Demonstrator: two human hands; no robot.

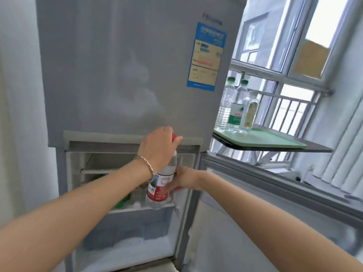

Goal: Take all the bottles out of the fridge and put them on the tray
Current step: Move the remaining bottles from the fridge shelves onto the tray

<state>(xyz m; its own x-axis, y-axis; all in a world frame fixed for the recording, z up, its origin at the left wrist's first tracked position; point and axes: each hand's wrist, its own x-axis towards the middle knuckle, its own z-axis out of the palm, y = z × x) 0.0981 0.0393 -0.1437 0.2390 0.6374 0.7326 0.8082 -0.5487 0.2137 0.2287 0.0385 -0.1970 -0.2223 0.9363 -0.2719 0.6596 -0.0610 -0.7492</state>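
My left hand grips the neck of a clear water bottle with a red cap and red label, held upright in front of the open lower fridge compartment. My right hand reaches in behind that bottle and closes on something red that is mostly hidden. A green cap shows on the shelf inside. The green tray lies on a ledge at the right. On it stand two green-capped bottles and a small bottle with a yellow label.
The fridge's upper door is closed and carries a blue sticker. The lower door swings open to the right beneath the ledge. A window with railings stands behind the tray. A wall borders the fridge on the left.
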